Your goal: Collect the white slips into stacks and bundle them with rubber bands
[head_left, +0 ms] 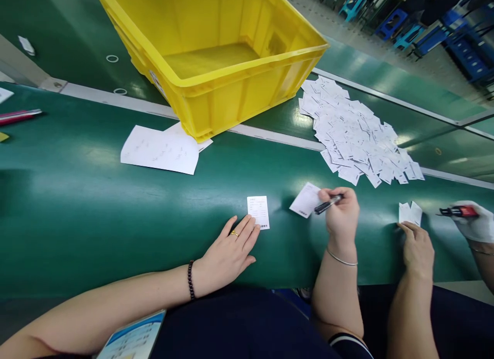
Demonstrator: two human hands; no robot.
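Observation:
My left hand (pixel 231 253) lies flat on the green table, its fingers stretched out. Their tips touch the lower edge of a small printed white card (pixel 258 207). To the right, my right hand (pixel 341 215) is closed around a black marker pen (pixel 328 203), which points down to the left. A second white card (pixel 305 200) is at the thumb of that hand, tilted and seemingly held a little above the table. A large heap of similar cards (pixel 353 130) lies beyond my right hand.
A big yellow crate (pixel 239 112) stands at the back, over a metal strip. Handwritten paper sheets (pixel 160 150) lie beside its near corner. On the right, a co-worker's bare hand (pixel 419 248) touches folded white paper; their gloved hand (pixel 476 222) holds a red and black tool.

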